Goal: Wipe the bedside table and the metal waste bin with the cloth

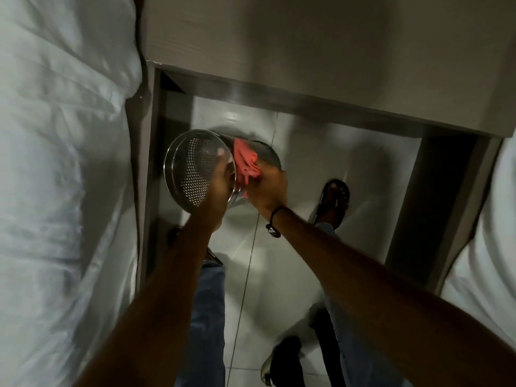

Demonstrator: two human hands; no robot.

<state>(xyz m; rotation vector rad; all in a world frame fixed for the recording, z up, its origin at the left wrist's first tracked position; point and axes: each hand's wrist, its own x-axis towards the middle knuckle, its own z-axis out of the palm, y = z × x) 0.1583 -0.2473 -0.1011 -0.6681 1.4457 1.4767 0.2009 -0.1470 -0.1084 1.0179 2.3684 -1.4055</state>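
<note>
The metal waste bin, shiny with a perforated wall, is held tilted on its side above the floor, its open mouth facing me. My left hand grips its rim, thumb inside. My right hand presses a pink-red cloth against the bin's outer wall. The bedside table, pale wood grain, fills the top of the view, its top surface bare.
White bedding lies at the left and at the right. A glossy white tiled floor runs between the beds. My sandalled foot stands on it. A dark shoe lies near the bottom.
</note>
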